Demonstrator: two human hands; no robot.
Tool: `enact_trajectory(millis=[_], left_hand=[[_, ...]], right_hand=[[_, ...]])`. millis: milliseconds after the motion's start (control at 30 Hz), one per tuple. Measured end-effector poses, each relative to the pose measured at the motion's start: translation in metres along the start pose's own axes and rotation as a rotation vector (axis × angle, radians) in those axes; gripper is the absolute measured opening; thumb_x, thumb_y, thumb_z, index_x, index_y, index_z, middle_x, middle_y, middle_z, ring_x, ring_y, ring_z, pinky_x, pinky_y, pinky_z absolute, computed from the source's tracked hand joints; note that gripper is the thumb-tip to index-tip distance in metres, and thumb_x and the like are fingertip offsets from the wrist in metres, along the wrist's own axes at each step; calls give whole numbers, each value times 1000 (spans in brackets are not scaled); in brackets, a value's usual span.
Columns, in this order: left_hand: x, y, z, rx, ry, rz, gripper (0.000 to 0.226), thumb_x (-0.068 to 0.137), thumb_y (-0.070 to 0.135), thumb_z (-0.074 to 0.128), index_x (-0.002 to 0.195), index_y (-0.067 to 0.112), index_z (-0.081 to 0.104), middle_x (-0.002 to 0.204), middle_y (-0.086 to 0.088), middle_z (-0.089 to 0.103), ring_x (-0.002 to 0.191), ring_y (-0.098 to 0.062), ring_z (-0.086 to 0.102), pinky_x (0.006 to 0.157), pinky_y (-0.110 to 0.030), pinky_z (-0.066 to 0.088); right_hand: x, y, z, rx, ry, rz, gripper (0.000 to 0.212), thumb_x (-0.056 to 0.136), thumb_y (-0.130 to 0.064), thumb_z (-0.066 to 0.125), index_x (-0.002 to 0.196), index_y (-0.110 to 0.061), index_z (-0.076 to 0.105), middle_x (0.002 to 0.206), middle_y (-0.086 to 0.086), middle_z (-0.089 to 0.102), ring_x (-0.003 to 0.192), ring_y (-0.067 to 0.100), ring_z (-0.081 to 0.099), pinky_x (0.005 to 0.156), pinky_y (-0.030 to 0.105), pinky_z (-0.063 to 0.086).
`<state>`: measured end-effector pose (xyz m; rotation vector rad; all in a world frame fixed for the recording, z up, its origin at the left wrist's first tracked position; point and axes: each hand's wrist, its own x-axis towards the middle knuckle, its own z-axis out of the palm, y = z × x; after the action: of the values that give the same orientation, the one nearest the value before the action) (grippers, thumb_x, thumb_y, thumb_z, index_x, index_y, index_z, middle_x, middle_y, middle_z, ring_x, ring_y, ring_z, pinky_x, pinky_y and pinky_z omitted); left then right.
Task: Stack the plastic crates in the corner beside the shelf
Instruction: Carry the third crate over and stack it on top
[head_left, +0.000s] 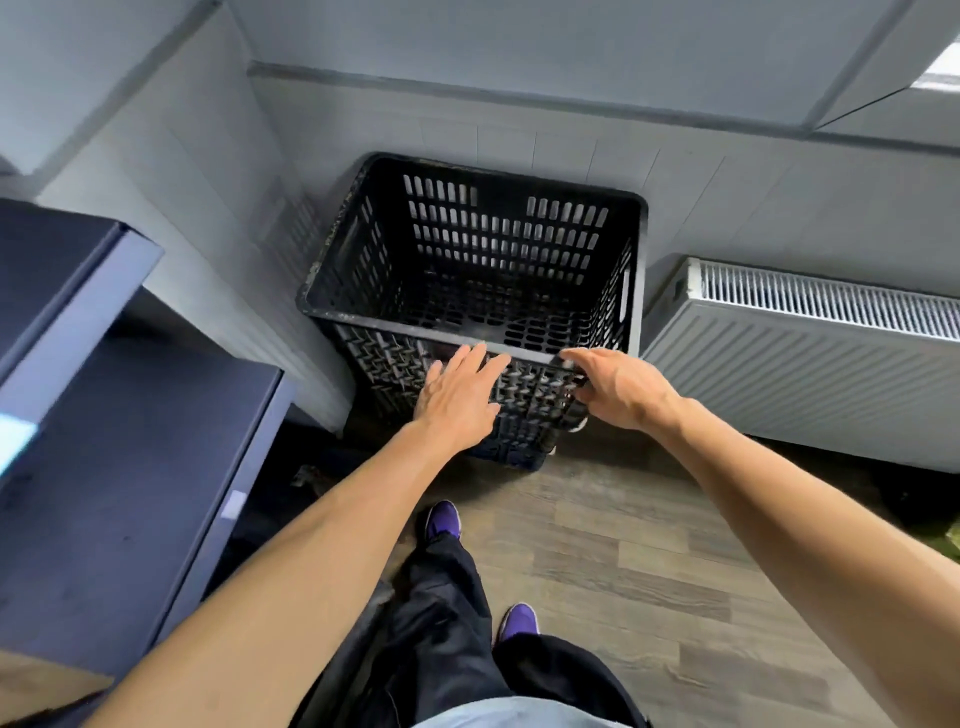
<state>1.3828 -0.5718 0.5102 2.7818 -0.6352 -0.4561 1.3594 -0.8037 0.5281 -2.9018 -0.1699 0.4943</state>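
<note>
A black perforated plastic crate (519, 249) tops a stack in the corner against the white wall; at least one more black crate (519, 441) shows beneath it. My left hand (457, 395) lies flat with straight fingers against the stack's near wall, just under the top crate's rim. My right hand (613, 389) is at the near right corner, thumb over the rim and fingers curled around the corner of the wall. The top crate holds nothing.
A dark blue shelf unit (104, 415) stands to the left of the stack. A white radiator (810, 358) hangs on the wall to the right. Wood-look floor (649, 571) stretches before me, with my purple shoes (444, 519) on it.
</note>
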Motion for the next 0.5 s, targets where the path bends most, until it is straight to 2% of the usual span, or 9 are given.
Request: enact_trajectory(millis=[133,333,500], left_hand=[[-16,16,0,-13,-3,0,68,95,25,60,153,29,24,160,-3,21,150,-22,11,119,-50,13],[-31,18,1,-3,-23,-13,67,95,28,59,153,27,24,157,-3,27,148,-22,16,117,-49,20],[-53,1,12,-22,-80,-61,67,95,29,59,152,29,24,158,-2,26,148,-21,16,117,-48,22]], right_hand=[[-19,10,-11,-36,-21,-1,61,92,-20,56,149,-22,36,146,5,50,130,28,50,100,41,48],[-29,13,-10,-26,-33,14,61,92,-23,60,149,-21,38,148,4,47,134,26,45,104,38,44],[-24,-6,0,-47,2,-3,62,90,-23,58,148,-19,36,144,9,47,131,30,44,104,44,44]])
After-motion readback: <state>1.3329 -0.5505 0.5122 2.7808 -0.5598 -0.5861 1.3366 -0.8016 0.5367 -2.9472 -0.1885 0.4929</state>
